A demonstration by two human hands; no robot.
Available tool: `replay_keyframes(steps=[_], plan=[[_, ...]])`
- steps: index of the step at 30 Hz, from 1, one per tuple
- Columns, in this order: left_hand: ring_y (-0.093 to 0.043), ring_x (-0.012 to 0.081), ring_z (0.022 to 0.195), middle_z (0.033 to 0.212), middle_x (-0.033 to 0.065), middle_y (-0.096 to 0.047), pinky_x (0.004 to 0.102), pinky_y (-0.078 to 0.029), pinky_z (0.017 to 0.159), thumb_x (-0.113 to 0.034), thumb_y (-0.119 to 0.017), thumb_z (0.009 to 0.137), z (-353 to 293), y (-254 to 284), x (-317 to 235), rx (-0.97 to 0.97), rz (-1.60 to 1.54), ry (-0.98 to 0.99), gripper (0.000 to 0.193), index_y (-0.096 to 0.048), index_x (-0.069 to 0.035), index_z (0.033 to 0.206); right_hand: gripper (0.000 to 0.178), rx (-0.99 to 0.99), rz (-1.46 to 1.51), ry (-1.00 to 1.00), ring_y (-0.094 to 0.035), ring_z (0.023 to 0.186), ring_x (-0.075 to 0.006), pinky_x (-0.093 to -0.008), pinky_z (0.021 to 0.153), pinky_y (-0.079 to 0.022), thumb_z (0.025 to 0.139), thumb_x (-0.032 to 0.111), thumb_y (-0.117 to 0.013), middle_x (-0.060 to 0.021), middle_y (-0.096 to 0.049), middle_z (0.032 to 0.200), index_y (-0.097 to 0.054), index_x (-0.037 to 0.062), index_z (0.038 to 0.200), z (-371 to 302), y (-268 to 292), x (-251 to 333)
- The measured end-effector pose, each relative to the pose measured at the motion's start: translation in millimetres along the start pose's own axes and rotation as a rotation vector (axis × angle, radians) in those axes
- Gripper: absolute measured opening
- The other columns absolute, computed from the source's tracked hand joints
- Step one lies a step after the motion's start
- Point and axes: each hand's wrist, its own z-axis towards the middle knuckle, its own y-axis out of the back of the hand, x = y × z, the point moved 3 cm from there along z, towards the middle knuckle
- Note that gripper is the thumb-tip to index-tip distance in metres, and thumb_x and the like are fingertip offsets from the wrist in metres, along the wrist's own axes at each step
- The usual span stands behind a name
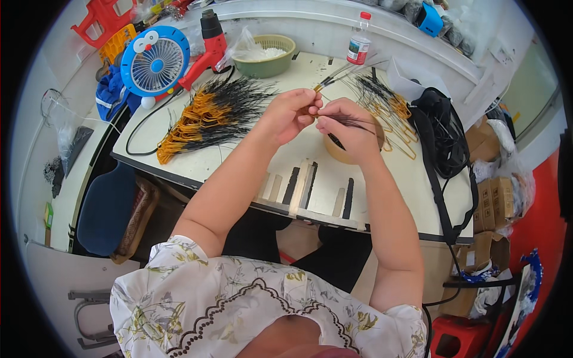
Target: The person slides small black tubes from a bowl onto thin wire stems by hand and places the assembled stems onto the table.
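My left hand [286, 114] and my right hand [352, 128] meet above the far middle of the table, both with pinched fingers. Thin black-and-yellow wires [327, 81] stick out past my left fingertips toward the back. More fine dark strands trail from my right fingers across that hand; where they join is hidden by the fingers. Under my right hand sits a tan round roll [339, 150], partly covered. Left of my hands lies a big pile of orange wires with black ends [206, 116]. A smaller, looser bunch of similar wires [391, 104] spreads to the right.
Behind the pile stand a blue fan [156, 67], a red heat gun [209, 52] and a green basket [262, 62] with white contents. A bottle [359, 40] stands at the back. Black cables and a strap [440, 134] lie right. Tape strips [298, 188] mark the front edge.
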Motion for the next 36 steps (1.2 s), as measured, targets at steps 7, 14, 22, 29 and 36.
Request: replay_keyframes(steps=[7, 14, 22, 29, 36], plan=[[-0.038, 0.0044, 0.048, 0.066, 0.0006, -0.055, 0.0189, -0.027, 0.041, -0.010, -0.061, 0.083, -4, 9, -12, -0.219, 0.525, -0.050, 0.009, -0.059, -0.002, 0.086, 0.019, -0.092, -0.620, -0.113, -0.060, 0.081, -0.0106, -0.0227, 0.073, -0.048, 0.079, -0.007, -0.060, -0.0046, -0.063, 0.089, -0.065, 0.0001, 0.096, -4, 36, 30], [-0.037, 0.0029, 0.045, 0.061, -0.0013, -0.054, 0.0185, -0.024, 0.039, -0.013, -0.062, 0.083, -2, -1, -2, -0.247, 0.622, -0.010, 0.008, -0.060, -0.005, 0.080, 0.011, -0.279, -1.101, 0.523, -0.059, 0.077, -0.0238, -0.0345, 0.073, -0.045, 0.072, 0.004, -0.068, -0.0089, -0.063, 0.083, -0.066, 0.0045, 0.083, -1, 29, 46], [-0.041, 0.0048, 0.045, 0.063, 0.0029, -0.056, 0.0201, -0.028, 0.040, -0.011, -0.063, 0.080, -2, 0, 1, -0.237, 0.527, -0.003, 0.010, -0.060, -0.002, 0.080, 0.011, -0.289, -1.024, 0.301, -0.055, 0.082, -0.0218, -0.0353, 0.075, -0.041, 0.069, 0.005, -0.069, -0.0040, -0.060, 0.077, -0.062, 0.0055, 0.078, 0, 25, 31], [-0.040, 0.0051, 0.045, 0.063, 0.0025, -0.056, 0.0206, -0.028, 0.040, -0.011, -0.063, 0.080, -3, 0, 3, -0.227, 0.567, 0.024, 0.010, -0.060, -0.002, 0.081, 0.013, -0.252, -1.066, 0.292, -0.054, 0.082, -0.0201, -0.0354, 0.077, -0.037, 0.067, 0.006, -0.070, -0.0001, -0.059, 0.077, -0.061, 0.0089, 0.075, -1, 21, 29], [-0.038, 0.0033, 0.046, 0.063, -0.0007, -0.055, 0.0198, -0.026, 0.040, -0.012, -0.062, 0.082, -2, -1, 8, -0.244, 0.536, 0.016, 0.008, -0.059, -0.005, 0.082, 0.010, -0.175, -1.075, 0.312, -0.055, 0.077, -0.0184, -0.0317, 0.073, -0.040, 0.071, 0.005, -0.069, -0.0018, -0.060, 0.075, -0.061, 0.0067, 0.076, -1, 22, 22]])
